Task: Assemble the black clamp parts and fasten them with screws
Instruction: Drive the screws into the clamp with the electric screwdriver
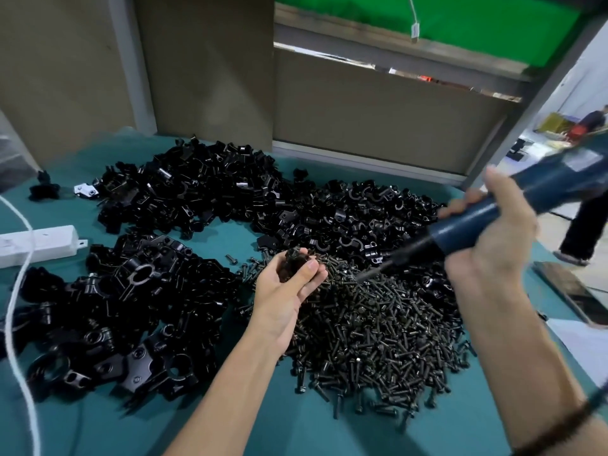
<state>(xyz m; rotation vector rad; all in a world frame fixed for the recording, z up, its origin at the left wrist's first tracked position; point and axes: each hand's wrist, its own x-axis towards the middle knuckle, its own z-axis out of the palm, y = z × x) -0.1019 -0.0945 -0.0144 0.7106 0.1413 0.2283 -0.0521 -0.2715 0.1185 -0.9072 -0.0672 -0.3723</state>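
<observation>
A white power strip and white cord lie on the teal tablecloth.

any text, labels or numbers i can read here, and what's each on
No text is readable.
Grey label on the blue screwdriver: blurred, unreadable.
Hanging tag on the string up top: too small to read.

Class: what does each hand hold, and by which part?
The left hand cups a clump of screws in its curled palm. The right hand grips the blue screwdriver round its barrel, just behind the bit.
</observation>
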